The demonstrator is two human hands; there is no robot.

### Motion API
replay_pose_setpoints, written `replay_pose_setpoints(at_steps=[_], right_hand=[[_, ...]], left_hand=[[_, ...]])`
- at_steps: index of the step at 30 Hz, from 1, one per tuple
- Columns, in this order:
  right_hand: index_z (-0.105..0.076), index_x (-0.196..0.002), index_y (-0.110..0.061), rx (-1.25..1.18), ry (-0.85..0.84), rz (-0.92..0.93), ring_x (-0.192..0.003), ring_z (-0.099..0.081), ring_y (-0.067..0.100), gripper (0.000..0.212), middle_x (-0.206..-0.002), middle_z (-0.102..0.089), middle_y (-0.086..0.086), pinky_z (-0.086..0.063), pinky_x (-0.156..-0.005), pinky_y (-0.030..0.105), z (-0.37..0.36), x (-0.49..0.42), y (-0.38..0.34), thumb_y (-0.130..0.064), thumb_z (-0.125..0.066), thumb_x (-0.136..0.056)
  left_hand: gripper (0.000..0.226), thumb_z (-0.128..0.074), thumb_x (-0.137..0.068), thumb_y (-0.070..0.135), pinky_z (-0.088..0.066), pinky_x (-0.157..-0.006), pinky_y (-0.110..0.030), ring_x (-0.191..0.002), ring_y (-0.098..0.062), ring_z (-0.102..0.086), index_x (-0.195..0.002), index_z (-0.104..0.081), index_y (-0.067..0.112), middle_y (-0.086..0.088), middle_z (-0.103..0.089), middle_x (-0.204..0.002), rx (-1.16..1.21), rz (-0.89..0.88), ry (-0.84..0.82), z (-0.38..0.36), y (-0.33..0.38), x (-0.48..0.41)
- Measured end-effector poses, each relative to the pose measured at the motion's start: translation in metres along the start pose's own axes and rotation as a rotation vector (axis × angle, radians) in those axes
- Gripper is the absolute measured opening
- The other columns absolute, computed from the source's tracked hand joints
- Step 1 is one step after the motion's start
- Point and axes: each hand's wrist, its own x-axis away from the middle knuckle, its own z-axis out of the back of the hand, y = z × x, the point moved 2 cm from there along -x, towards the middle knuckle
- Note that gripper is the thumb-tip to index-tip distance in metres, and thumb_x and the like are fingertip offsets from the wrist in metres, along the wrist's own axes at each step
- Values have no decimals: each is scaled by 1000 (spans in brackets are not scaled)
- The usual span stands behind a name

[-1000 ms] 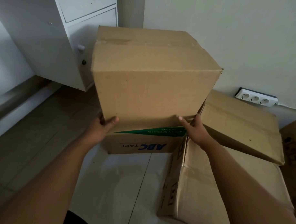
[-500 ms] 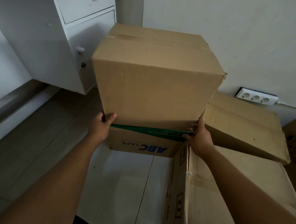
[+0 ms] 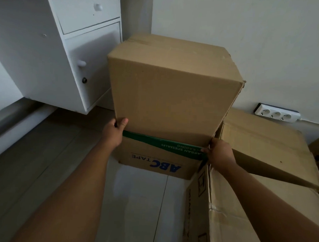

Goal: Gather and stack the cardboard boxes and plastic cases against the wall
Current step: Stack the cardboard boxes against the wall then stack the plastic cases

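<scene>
A large plain cardboard box sits on top of a lower box printed "ABC TAPE" with a green band, close to the wall. My left hand grips the plain box's lower left corner, thumb on its front face. At the lower right corner my right hand holds the bottom edge, fingers curled under it. A long flat cardboard box lies to the right, resting on a bigger carton in the near right.
A white cabinet with drawers stands at the left, just beside the stack. A white power strip lies by the wall at the right. Another carton's corner shows at the far right edge. Pale floor tiles lie below me.
The plain box has moved away from me towards the wall and come down onto the ABC TAPE box. Both hands kept their hold on its bottom corners.
</scene>
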Motion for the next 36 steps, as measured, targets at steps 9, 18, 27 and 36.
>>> replay_pose_setpoints(at_steps=[9, 18, 27, 36], right_hand=[[-72, -122, -17, 48, 63, 5, -91, -68, 15, 27, -113, -76, 1, -54, -68, 23, 8, -33, 11, -19, -75, -95], [-77, -114, -17, 10, 20, -15, -99, -72, 19, 26, -107, -77, -1, -60, -83, 33, 12, -48, 9, -19, -81, -88], [-73, -116, -18, 109, 21, -23, -87, -63, 12, 21, -102, -72, -3, -55, -72, 25, 5, -44, 8, -27, -73, -96], [-58, -143, -28, -126, 127, 35, -98, -69, 7, 43, -121, -72, -5, -62, -87, 32, 33, 11, 14, -21, -63, -102]], left_hand=[[55, -52, -107, 49, -43, -95, -36, -133, -33, -56, -149, -51, 15, -9, -60, -144, 78, -27, 7, -31, 6, -20], [44, -50, -110, 39, -41, -97, -35, -132, -31, -55, -147, -49, 14, -9, -59, -143, 122, -38, 22, -42, 3, -40], [44, -47, -112, 39, -38, -96, -35, -135, -33, -53, -150, -49, 18, -9, -57, -147, 98, 9, 72, -49, 15, -42], [65, -73, -95, 35, -52, -108, -47, -131, -31, -56, -150, -44, 17, -10, -43, -152, 154, -5, 341, -49, 49, -19]])
